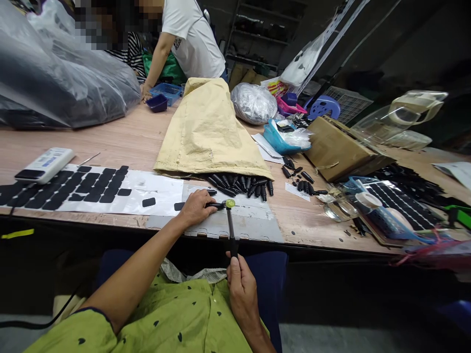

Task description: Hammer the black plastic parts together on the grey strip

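Note:
My left hand [195, 208] rests on a grey metal plate [250, 223] at the table's near edge, fingers closed on a small black plastic piece [215, 205] held flat on the plate. My right hand [241, 284] is wrapped around the black handle of a small hammer [231, 225], low near my lap. The hammer's yellow-green head [230, 203] sits right at the tip of the black piece. A pile of similar black pieces [239, 185] spills from under a tan paper sack [209, 130] just behind the plate.
White sheets with black pads [73, 186] and a white remote [44, 165] lie at left. A cardboard box [338, 147], more black parts [300, 179], tape rolls and trays crowd the right. Two people stand at the far side by large plastic bags [55, 73].

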